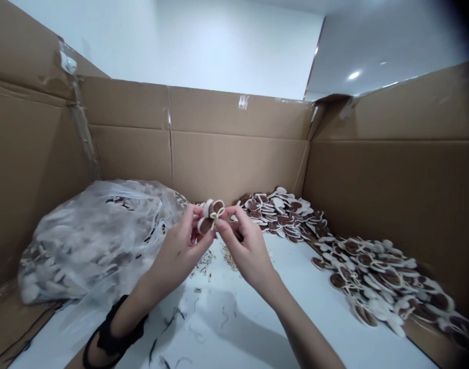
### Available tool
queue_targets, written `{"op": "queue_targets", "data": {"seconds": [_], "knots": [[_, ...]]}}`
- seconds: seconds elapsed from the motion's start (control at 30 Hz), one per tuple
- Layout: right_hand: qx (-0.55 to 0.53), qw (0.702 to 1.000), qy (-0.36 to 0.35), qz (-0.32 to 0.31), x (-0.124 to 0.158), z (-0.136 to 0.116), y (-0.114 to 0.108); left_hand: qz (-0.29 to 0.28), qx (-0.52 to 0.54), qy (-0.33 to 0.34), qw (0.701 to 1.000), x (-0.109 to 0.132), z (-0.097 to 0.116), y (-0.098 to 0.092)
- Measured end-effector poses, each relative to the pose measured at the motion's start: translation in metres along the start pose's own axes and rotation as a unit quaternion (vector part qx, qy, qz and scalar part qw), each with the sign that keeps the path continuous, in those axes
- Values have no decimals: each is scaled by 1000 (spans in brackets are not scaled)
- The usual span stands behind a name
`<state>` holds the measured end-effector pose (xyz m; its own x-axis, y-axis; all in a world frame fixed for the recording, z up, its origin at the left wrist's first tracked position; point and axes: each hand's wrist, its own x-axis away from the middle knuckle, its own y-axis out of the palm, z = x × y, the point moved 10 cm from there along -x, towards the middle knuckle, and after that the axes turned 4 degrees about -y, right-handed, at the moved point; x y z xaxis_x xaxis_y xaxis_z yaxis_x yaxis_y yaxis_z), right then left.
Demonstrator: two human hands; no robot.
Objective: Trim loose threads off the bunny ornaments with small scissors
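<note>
My left hand (180,246) and my right hand (246,247) meet at the centre, fingers pinched together on a small brown-and-white bow-shaped piece (210,215). It is held up above a white table surface (257,318). A cream thread or band wraps the middle of the piece. A black band sits on my left wrist (111,333).
Cardboard walls (226,154) surround the white surface on three sides. A clear plastic bag (92,241) of similar pieces lies at the left. Heaps of finished brown-and-white pieces lie at the back (284,212) and along the right (384,279). Thread scraps (203,302) litter the surface.
</note>
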<state>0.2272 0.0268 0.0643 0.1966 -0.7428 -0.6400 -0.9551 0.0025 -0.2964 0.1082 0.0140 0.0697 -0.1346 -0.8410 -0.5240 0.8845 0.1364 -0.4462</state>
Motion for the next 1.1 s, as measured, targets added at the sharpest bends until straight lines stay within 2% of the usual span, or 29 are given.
{"op": "queue_targets", "data": {"seconds": [0.13,0.33,0.5,0.57,0.7,0.83,0.93,1.03,1.1], "knots": [[48,999,-17,7,-1,-3,3,29,-141,85,986,4,14,6],[-40,998,-37,23,-3,-2,3,41,-168,95,980,5,15,13],[30,997,-66,34,-4,-1,0,79,-208,125,967,8,23,10],[24,996,-78,27,-5,-1,2,76,-207,129,967,7,24,10],[-58,996,-68,-2,-10,7,9,24,-181,137,973,5,23,14],[-89,994,-55,-27,-13,11,12,-14,-117,132,984,6,21,15],[-183,973,-23,-136,-10,10,29,-38,20,71,997,7,11,13],[-280,929,-13,-241,3,-4,44,-88,183,-11,979,11,2,18],[-318,916,-20,-245,10,-14,46,-118,251,-50,960,15,1,23]]}}
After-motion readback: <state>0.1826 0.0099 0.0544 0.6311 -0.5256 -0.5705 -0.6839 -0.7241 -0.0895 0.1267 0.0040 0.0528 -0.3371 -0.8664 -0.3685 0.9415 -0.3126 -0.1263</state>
